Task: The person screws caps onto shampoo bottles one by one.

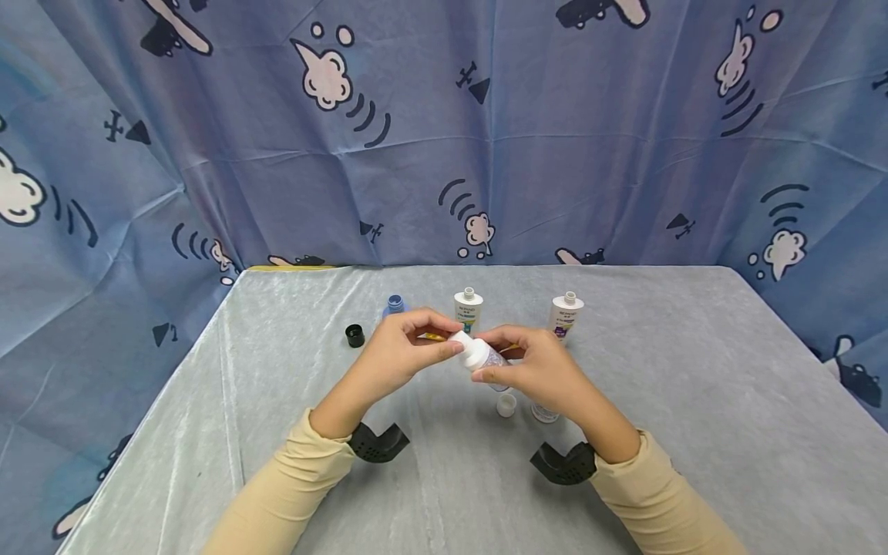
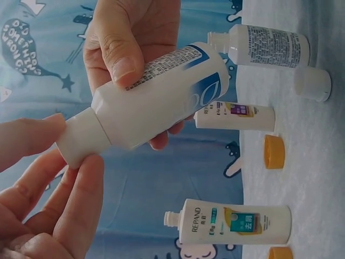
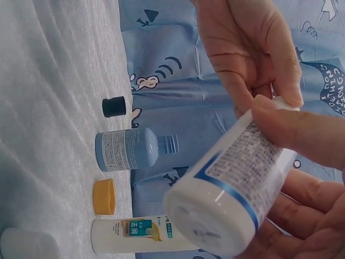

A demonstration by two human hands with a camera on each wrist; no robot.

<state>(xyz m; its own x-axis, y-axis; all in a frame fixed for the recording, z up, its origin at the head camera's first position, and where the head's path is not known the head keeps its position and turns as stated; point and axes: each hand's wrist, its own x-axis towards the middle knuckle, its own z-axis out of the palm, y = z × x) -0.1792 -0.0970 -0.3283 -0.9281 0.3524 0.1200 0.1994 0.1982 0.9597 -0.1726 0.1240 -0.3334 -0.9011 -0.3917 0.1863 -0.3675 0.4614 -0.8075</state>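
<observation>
While my left hand (image 1: 401, 348) pinches the white cap (image 2: 83, 137), my right hand (image 1: 539, 364) grips the white bottle (image 2: 161, 105), tilted above the table (image 1: 694, 370) | probably light, stiffish plastic, smooth enough to slip | I'd hold mid-body, taking the cap by its sides

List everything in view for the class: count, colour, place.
Curtain: 1, patterned blue, background
Tablecloth: 1, grey, foreground
Held bottle: 1, white, above tablecloth
Held cap: 1, white, at held bottle's neck
Blue bottle: 1, blue, leftmost bottle
Black cap: 1, black, far left
REPAND bottles: 2, white, back row
Yellow caps: 2, yellow, near REPAND bottles
Loose cap: 1, white, near side
Printed bottle: 1, white, beside loose cap
Left hand: 1, bare, pinching held cap
Right hand: 1, bare, gripping held bottle
Sleeves: 2, beige, forearms
Wrist mounts: 2, black, wrists
</observation>
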